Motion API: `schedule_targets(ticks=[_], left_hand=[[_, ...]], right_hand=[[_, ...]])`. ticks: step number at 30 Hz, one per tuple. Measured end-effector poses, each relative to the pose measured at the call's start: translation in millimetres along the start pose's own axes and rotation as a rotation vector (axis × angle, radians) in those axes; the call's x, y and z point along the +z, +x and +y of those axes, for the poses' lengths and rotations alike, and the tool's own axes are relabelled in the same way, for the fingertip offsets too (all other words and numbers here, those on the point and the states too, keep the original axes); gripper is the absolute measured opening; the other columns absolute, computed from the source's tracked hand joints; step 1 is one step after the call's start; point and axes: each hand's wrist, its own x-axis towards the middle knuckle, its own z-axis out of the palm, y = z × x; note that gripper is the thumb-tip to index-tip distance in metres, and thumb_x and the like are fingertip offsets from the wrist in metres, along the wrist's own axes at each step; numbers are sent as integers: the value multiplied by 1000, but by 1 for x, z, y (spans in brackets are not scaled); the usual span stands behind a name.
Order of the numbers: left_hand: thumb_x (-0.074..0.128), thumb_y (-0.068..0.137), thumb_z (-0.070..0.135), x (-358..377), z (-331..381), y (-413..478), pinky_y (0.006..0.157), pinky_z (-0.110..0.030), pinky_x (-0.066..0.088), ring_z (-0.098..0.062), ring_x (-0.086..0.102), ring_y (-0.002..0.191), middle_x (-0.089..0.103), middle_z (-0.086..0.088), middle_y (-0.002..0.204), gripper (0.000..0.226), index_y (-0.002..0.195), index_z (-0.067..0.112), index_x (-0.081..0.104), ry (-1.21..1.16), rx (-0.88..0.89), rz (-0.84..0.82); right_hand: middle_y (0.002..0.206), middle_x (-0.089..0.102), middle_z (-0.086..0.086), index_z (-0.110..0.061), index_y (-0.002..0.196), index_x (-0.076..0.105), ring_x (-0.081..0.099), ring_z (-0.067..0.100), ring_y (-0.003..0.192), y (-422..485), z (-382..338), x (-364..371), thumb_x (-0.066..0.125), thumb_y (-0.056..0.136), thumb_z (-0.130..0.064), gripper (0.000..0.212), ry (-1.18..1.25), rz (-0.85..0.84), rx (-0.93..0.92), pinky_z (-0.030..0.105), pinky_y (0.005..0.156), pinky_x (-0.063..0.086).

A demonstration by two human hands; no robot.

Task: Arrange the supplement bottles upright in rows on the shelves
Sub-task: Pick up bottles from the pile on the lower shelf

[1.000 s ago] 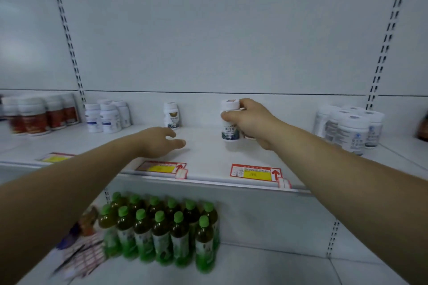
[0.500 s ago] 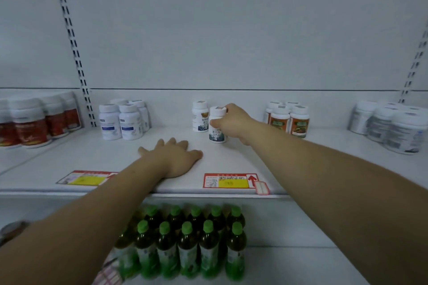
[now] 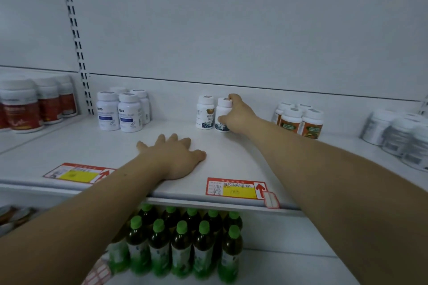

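Far left: 3 red-label jars [image 3: 22, 106] stood in a row on the neighbouring shelf section. Past the slotted upright [image 3: 76, 41], 4 blue-label bottles [image 3: 129, 112] stood upright in a tight group near the back of the shelf [image 3: 231, 157]. A red-yellow price tag [image 3: 76, 173] lay at the front edge. Left hand [image 3: 172, 157] rested palm down on the shelf, fingers straight and spread, holding nothing. Below it, green-capped drink bottles [image 3: 180, 245] stood packed on the lower shelf. Mid-shelf at the back, a white supplement bottle [image 3: 205, 112] stood upright. Just beside it on the right stood the held bottle [image 3: 222, 109], upright, base at shelf level. Right hand [image 3: 238, 115] gripped it, fingers curled over the cap, thumb on the lower body. A second price tag [image 3: 236, 188] lay at the front. Orange-label bottles [image 3: 301, 118] were clustered further right, grey-white jars [image 3: 398, 134] far right, blurred.
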Motion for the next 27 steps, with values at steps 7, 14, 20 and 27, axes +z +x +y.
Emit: schedule_targets(ticks=[7, 14, 20, 27], left_hand=[[21, 84, 72, 2, -4, 0, 108, -62, 10, -23, 12, 143, 19, 6, 155, 70, 144, 36, 24, -24, 2, 34], [41, 83, 68, -8, -2, -12, 111, -55, 13, -21, 32, 134, 38, 5, 146, 61, 135, 37, 41, -194, -53, 69], [60, 84, 48, -32, -17, -27, 95, -25, 29, -18, 46, 122, 46, 0, 141, 49, 129, 28, 52, -531, 32, 94], [58, 83, 51, -76, -120, -98, 93, -29, 34, -18, 45, 124, 41, 3, 145, 54, 133, 34, 47, -372, 13, 191]], right_hand=[[125, 45, 17, -13, 138, 26, 52, 34, 108, 5, 5, 9, 61, 86, -19, 63, -92, 49, -81, 28, 78, 36], [129, 36, 14, -16, 141, 21, 49, 33, 111, -2, 0, 0, 63, 85, -31, 71, -160, -9, -67, 29, 78, 35], [138, 34, 14, -14, 141, 30, 40, 33, 123, -21, -34, -21, 56, 87, -43, 66, -263, -7, -136, 34, 89, 37], [148, 34, 10, -16, 145, 29, 38, 28, 131, -63, -154, 8, 51, 90, -50, 69, -294, -128, -332, 34, 98, 34]])
